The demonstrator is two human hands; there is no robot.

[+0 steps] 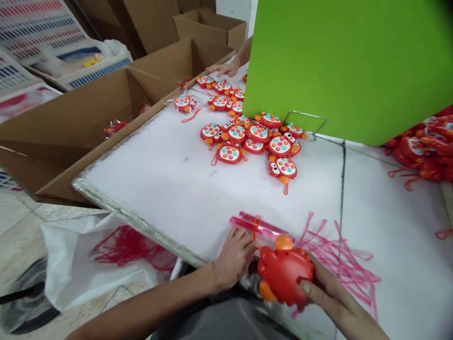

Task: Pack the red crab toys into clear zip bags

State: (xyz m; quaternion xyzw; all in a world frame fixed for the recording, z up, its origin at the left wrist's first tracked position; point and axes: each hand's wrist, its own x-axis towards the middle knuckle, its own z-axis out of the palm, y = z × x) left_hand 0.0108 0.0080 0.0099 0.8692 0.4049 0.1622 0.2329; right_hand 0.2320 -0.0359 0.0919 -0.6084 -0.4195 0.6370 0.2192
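My right hand (329,290) grips a red crab-shaped toy (285,274) with orange claws, its back side up, at the near edge of the white table (170,184). My left hand (235,255) lies beside the toy with its fingers bent on a clear plastic bag with pink strips (260,225); an orange cord loops up from there. A scatter of loose pink strips (339,257) lies to the right of the toy.
Several crab toys (253,137) lie heaped mid-table. A green panel (339,61) stands behind them, with more red toys (424,146) at right. Another person's hand (224,69) rests at the far end. Open cardboard boxes (85,118) stand left. A white bag (95,264) lies on the floor.
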